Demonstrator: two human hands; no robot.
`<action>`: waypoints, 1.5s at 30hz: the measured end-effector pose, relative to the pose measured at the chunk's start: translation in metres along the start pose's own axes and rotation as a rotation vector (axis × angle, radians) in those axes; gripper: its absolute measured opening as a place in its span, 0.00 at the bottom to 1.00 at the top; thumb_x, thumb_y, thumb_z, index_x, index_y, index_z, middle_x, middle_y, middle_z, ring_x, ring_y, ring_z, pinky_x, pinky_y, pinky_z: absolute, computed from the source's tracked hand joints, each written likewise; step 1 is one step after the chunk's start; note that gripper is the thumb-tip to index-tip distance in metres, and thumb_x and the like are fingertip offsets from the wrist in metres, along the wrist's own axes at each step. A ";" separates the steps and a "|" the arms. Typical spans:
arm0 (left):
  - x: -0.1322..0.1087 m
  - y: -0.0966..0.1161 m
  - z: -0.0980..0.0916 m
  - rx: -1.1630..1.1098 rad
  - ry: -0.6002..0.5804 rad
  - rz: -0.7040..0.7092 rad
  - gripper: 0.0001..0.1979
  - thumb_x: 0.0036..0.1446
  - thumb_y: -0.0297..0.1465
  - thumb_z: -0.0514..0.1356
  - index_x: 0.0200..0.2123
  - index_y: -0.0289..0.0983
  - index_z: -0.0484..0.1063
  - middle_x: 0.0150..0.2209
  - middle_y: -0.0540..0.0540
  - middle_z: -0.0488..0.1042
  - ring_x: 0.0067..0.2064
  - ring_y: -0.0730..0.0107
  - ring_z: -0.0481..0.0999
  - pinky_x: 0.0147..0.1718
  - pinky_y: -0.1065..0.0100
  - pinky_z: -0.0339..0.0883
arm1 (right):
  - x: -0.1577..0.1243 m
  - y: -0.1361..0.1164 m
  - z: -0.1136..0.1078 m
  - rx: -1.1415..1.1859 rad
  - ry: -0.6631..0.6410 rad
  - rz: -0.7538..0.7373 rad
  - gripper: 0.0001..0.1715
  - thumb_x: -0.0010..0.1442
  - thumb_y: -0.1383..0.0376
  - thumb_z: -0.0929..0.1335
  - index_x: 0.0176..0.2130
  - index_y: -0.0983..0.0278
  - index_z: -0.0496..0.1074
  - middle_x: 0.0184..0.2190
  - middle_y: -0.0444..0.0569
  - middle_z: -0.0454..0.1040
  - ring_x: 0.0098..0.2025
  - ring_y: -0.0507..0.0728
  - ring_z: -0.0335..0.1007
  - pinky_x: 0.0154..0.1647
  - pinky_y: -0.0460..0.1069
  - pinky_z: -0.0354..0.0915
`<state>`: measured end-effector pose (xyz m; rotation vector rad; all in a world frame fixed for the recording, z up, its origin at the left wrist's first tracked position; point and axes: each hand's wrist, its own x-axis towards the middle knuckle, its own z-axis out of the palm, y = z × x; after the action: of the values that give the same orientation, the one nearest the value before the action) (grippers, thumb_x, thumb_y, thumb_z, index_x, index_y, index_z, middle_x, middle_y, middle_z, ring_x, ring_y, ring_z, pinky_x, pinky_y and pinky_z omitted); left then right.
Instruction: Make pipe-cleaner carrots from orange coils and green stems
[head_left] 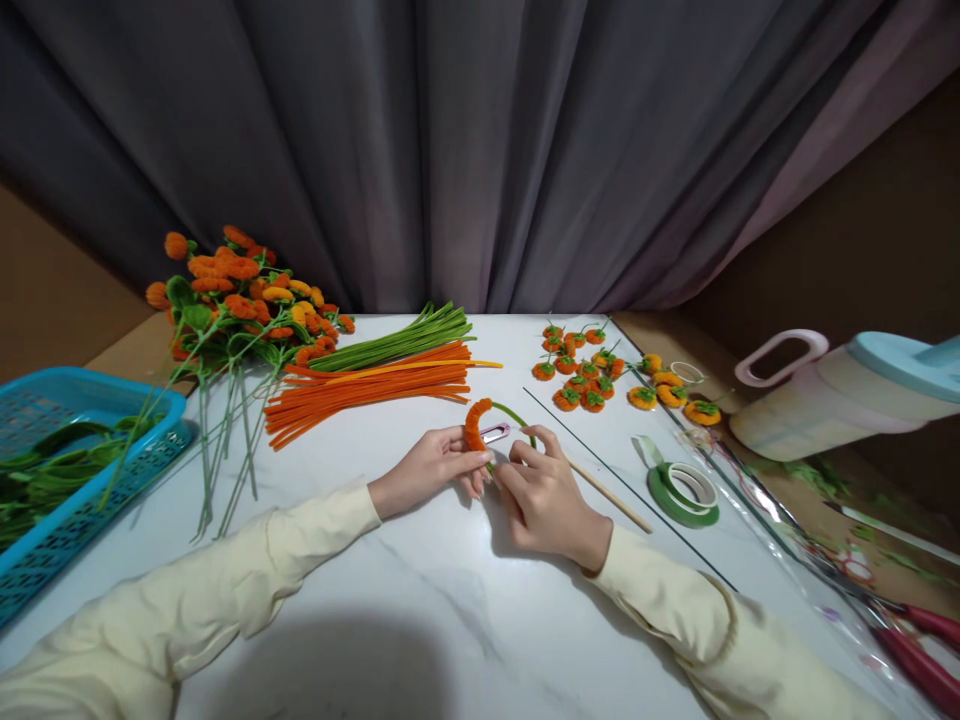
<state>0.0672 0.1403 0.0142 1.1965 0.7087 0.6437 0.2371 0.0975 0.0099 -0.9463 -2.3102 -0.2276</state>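
1. Here's the orange curl [475,424], above the counter [420,575], between the left hand [442,463] and the right hand [546,490], right at the left fingertips.
2. Left hand: thumb and fingers pinched on the curl's lower end.
3. Right hand: fingers bent inward beside the green stem [511,412] arcing off the curl's top; whether they grip it, I can't tell.

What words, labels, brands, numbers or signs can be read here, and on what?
None can be read.
The tumbler, green tape and blue basket show no legible text.
Reddish marks by the clear plastic, right: too blurred to tell whether they are print.
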 end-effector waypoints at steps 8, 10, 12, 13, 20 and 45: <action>-0.001 0.001 -0.002 -0.017 -0.001 -0.018 0.15 0.50 0.37 0.65 0.33 0.30 0.68 0.25 0.46 0.74 0.25 0.72 0.75 0.27 0.70 0.71 | -0.001 -0.005 0.002 -0.013 0.024 0.040 0.07 0.45 0.73 0.61 0.20 0.63 0.61 0.13 0.42 0.57 0.24 0.53 0.54 0.47 0.57 0.56; 0.000 0.000 -0.001 -0.020 -0.007 -0.030 0.16 0.49 0.37 0.65 0.33 0.30 0.67 0.24 0.46 0.74 0.26 0.72 0.75 0.27 0.70 0.71 | -0.001 -0.006 0.003 -0.027 0.031 0.044 0.06 0.45 0.73 0.61 0.21 0.63 0.62 0.14 0.42 0.58 0.24 0.53 0.54 0.47 0.57 0.56; 0.000 -0.002 0.000 -0.019 -0.017 -0.040 0.16 0.49 0.37 0.65 0.33 0.30 0.67 0.24 0.46 0.74 0.25 0.72 0.75 0.28 0.71 0.71 | -0.001 -0.008 0.004 -0.045 0.033 0.053 0.06 0.45 0.73 0.61 0.21 0.63 0.63 0.15 0.43 0.60 0.24 0.54 0.55 0.47 0.57 0.56; 0.001 -0.003 0.000 -0.020 -0.023 -0.044 0.16 0.49 0.37 0.65 0.33 0.30 0.66 0.23 0.47 0.74 0.25 0.73 0.75 0.28 0.71 0.71 | -0.001 -0.008 0.004 -0.057 0.032 0.061 0.06 0.45 0.73 0.61 0.22 0.64 0.63 0.15 0.43 0.61 0.25 0.54 0.55 0.46 0.57 0.56; 0.000 0.002 -0.005 -0.034 -0.115 -0.090 0.16 0.55 0.42 0.60 0.32 0.33 0.65 0.17 0.51 0.70 0.13 0.79 0.65 0.12 0.79 0.58 | -0.002 -0.006 0.005 -0.156 -0.013 -0.027 0.06 0.47 0.72 0.61 0.22 0.64 0.64 0.16 0.45 0.61 0.25 0.55 0.54 0.46 0.57 0.56; 0.006 -0.004 -0.011 -0.500 0.009 -0.155 0.15 0.63 0.33 0.52 0.31 0.29 0.71 0.24 0.41 0.75 0.23 0.70 0.76 0.24 0.73 0.71 | -0.002 -0.001 0.006 -0.145 0.080 0.041 0.13 0.55 0.77 0.60 0.38 0.66 0.66 0.26 0.48 0.71 0.35 0.57 0.65 0.51 0.57 0.56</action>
<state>0.0628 0.1502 0.0077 0.6714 0.5948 0.6478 0.2350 0.0983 0.0044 -1.0360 -2.2223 -0.4126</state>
